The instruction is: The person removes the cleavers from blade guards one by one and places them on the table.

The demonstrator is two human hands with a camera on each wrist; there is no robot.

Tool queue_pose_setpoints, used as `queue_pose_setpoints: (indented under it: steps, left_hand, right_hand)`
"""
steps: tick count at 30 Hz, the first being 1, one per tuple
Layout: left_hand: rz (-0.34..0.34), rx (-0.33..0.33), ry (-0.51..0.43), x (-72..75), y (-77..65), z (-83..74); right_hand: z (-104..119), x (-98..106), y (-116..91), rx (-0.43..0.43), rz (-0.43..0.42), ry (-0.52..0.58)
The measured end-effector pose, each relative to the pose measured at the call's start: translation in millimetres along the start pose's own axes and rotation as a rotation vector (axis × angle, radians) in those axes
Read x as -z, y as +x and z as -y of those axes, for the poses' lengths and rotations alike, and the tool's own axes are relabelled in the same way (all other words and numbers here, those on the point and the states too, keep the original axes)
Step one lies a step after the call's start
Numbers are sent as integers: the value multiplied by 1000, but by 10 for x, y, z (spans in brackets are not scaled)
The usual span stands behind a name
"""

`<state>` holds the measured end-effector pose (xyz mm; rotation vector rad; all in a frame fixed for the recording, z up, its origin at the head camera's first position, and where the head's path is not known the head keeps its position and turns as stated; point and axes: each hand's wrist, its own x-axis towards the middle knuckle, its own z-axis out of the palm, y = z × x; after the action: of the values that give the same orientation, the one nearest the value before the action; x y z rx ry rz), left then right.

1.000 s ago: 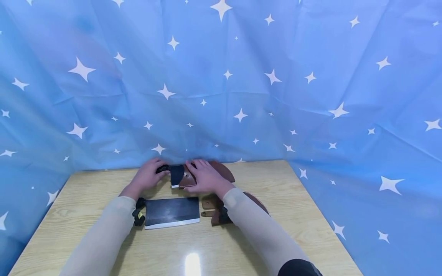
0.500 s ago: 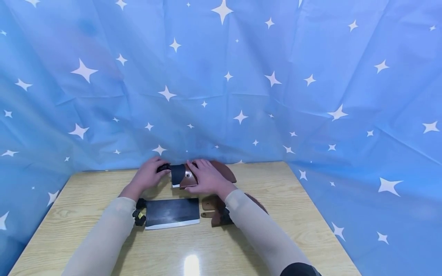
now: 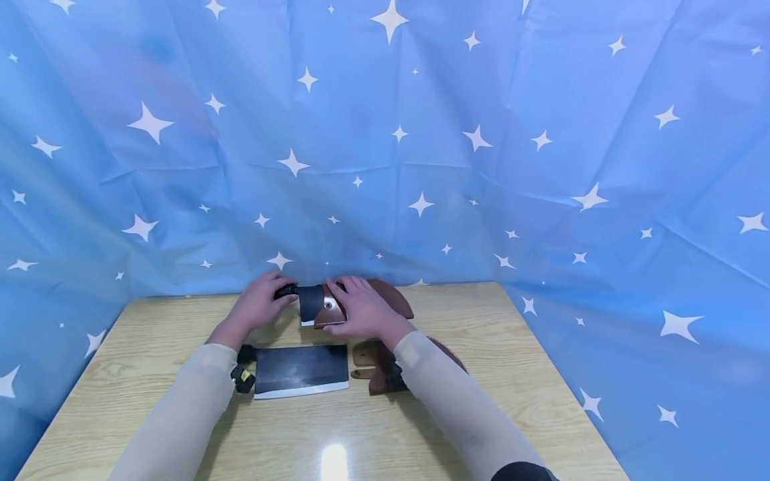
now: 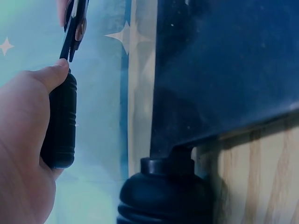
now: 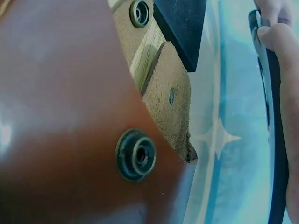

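At the back of the table, my left hand (image 3: 259, 304) grips the black ridged handle (image 4: 63, 121) of a cleaver. Part of that cleaver's dark blade (image 3: 311, 302) shows beside the handle. A brown leather sheath (image 3: 392, 298) covers the rest of it, and my right hand (image 3: 363, 310) holds this sheath near its snap, thumb towards the front. Some of the right fingers are hidden behind the leather. Nearer the front lies a second cleaver (image 3: 301, 369), its blade bare and its handle to the left. To its right, a second brown sheath (image 3: 377, 382) lies partly under my right forearm.
The wooden table (image 3: 289, 434) ends at a blue curtain (image 3: 361, 133) with white stars along the back and sides. In the right wrist view, the front sheath's brown leather (image 5: 65, 107) and its metal snap (image 5: 135, 155) fill the near side.
Hardly anything differs. The head view has shifted slightly, while both hands keep the same holds on the back cleaver's handle and sheath.
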<state>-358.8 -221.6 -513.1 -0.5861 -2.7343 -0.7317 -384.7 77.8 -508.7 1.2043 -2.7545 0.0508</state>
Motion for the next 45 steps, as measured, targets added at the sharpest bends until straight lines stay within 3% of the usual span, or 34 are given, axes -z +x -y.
queue_pose_setpoints:
  steps: [23, 34, 45]
  left_hand:
    - [-89, -56, 25, 147, 28, -109]
    - [-49, -24, 27, 213, 46, -147]
    - [-33, -8, 12, 255, 64, -88]
  right_hand:
    - [51, 223, -58, 13, -54, -16]
    - [20, 280, -90, -2, -46, -5]
    - [-61, 303, -103, 0, -56, 9]
